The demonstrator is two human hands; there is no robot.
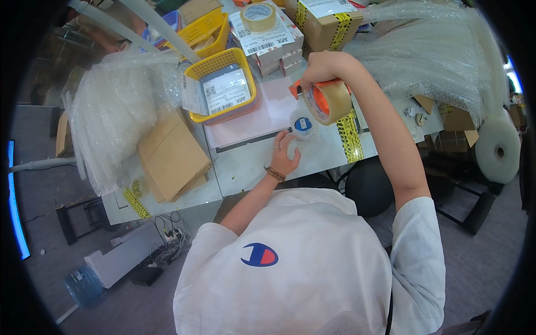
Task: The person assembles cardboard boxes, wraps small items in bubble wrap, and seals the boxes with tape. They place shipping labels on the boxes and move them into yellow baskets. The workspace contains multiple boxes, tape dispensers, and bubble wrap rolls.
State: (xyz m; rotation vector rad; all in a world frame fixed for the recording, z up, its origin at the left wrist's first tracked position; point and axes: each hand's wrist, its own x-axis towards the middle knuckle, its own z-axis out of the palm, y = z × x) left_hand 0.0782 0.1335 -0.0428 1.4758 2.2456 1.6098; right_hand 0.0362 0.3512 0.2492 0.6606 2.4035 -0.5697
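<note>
In my right hand (324,69) is an orange tape dispenser (295,89), loaded with a wide roll of clear packing tape (338,102). It hovers above the white table just beyond a small round item in bubble wrap (303,124), whose blue disc shows through the wrapping. My left hand (285,155) rests near that item with fingers apart and holds nothing. A pale sheet (255,113) with a dark front edge lies on the table beyond my left fingertips.
A yellow plastic basket (251,79) holds labelled packets. Flat cardboard pieces (173,155) and bubble wrap (119,113) lie at left. Behind stand stacked boxes (292,54) with a tape roll (257,17) on top, and a taped carton (320,31). More bubble wrap (418,54) fills the right.
</note>
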